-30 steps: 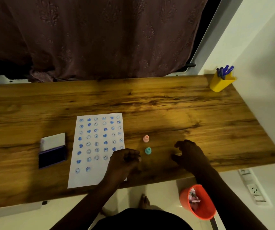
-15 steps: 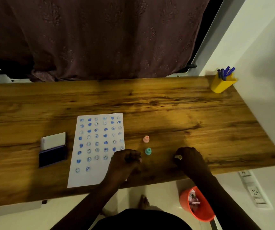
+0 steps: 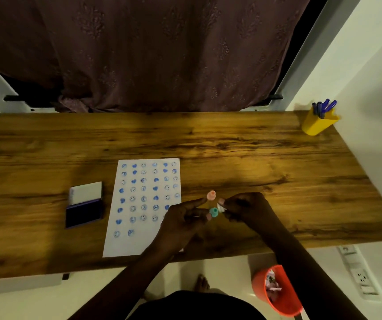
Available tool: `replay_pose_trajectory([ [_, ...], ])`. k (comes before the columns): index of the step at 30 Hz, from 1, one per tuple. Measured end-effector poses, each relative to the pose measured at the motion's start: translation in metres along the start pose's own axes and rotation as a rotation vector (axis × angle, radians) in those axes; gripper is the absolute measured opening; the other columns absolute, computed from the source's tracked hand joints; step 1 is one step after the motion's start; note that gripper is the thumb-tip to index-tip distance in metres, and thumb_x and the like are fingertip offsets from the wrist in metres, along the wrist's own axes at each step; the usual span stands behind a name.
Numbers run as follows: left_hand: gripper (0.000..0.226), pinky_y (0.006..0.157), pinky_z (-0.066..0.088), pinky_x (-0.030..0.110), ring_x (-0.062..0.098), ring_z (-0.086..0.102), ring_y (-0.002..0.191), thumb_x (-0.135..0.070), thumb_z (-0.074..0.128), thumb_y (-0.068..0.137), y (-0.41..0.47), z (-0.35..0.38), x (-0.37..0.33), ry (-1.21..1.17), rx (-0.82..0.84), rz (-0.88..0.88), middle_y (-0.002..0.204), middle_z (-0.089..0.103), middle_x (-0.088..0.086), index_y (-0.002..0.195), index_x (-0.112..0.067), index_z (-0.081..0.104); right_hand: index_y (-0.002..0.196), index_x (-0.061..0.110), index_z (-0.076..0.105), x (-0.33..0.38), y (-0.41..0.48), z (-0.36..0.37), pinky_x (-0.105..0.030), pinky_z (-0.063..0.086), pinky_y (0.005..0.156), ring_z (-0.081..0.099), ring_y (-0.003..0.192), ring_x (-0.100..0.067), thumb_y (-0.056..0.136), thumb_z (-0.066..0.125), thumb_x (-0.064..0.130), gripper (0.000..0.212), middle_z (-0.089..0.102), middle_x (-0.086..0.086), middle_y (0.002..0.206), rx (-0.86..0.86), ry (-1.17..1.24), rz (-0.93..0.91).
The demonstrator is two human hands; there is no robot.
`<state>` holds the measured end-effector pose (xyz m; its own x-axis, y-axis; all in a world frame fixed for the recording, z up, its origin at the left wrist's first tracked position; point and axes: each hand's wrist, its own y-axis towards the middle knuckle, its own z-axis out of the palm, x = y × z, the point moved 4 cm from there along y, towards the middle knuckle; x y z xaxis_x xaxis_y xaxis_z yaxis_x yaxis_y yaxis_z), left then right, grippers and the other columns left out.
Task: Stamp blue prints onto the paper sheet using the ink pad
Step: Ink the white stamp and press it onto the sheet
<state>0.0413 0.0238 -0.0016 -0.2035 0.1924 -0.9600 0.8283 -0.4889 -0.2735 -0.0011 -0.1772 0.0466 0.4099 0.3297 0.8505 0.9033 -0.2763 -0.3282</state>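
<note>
My right hand's fingers (image 3: 225, 204) pinch a small pale stamp (image 3: 220, 207); left hand (image 3: 185, 218) curled, holding nothing I can tell. I'd ink squarely on the ink pad (image 3: 84, 212) at nine o'clock, then press flat on the paper sheet (image 3: 142, 204) between.

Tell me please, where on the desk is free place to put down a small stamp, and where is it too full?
Free: the wide bare wood between the paper sheet and the yellow pen cup, and the far strip along the curtain. A narrow gap separates the ink pad from the sheet. Crowded: beside the sheet's right edge, where both hands meet around the pink stamp and teal stamp.
</note>
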Motion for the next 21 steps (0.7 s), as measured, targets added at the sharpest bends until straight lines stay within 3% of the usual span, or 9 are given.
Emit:
replay_pose_trajectory([
  [3,0.041,0.099,0.057,0.050,0.008,0.072,0.111,-0.050,0.080,0.074,-0.002,-0.009,-0.004,-0.013,-0.062,0.062,0.110,0.078,-0.018,0.113,-0.056,0.070,0.074,0.019,0.080,0.012,0.001,0.025,-0.015,0.051,0.052,0.072,0.057,-0.009,0.086,0.077,0.044,0.028,0.077,-0.003,0.067,0.065,0.056,0.012],
  [8,0.027,0.092,0.057,0.065,0.031,0.075,0.104,-0.032,0.081,0.078,-0.011,-0.033,-0.003,-0.137,-0.129,0.094,0.102,0.081,0.002,0.105,-0.035,0.079,0.076,0.014,0.079,0.021,0.008,0.059,-0.023,0.050,0.055,0.065,0.054,-0.013,0.082,0.073,0.056,0.043,0.074,-0.006,0.065,0.124,0.030,0.001],
  [12,0.026,0.085,0.063,0.041,0.025,0.077,0.102,-0.011,0.082,0.082,-0.022,-0.054,-0.001,-0.220,-0.189,0.091,0.103,0.081,0.006,0.106,-0.021,0.079,0.082,0.017,0.080,0.032,0.008,0.079,-0.025,0.051,0.060,0.065,0.058,-0.011,0.084,0.075,0.050,0.034,0.075,-0.003,0.068,0.204,0.090,0.004],
  [14,0.029,0.087,0.063,0.044,0.027,0.076,0.104,-0.002,0.080,0.084,-0.027,-0.065,-0.001,-0.242,-0.210,0.094,0.106,0.080,0.009,0.110,-0.014,0.076,0.090,0.017,0.080,0.039,0.008,0.090,-0.026,0.053,0.064,0.066,0.064,-0.013,0.086,0.075,0.044,0.029,0.077,-0.005,0.076,0.263,0.140,0.003],
  [18,0.039,0.083,0.065,0.044,0.028,0.076,0.104,0.002,0.075,0.087,-0.039,-0.088,-0.004,-0.303,-0.241,0.105,0.110,0.080,0.003,0.107,-0.031,0.077,0.104,0.017,0.081,0.053,0.010,0.107,-0.019,0.057,0.067,0.074,0.079,-0.011,0.091,0.074,0.023,0.015,0.080,-0.005,0.094,0.337,0.173,-0.015],
  [21,0.031,0.076,0.065,0.036,0.032,0.076,0.103,-0.001,0.076,0.086,-0.049,-0.112,0.005,-0.348,-0.324,0.072,0.109,0.080,0.004,0.112,-0.019,0.074,0.111,0.016,0.079,0.068,0.017,0.122,-0.023,0.062,0.069,0.076,0.085,-0.016,0.091,0.075,0.015,0.021,0.080,-0.006,0.100,0.360,0.156,-0.052],
])
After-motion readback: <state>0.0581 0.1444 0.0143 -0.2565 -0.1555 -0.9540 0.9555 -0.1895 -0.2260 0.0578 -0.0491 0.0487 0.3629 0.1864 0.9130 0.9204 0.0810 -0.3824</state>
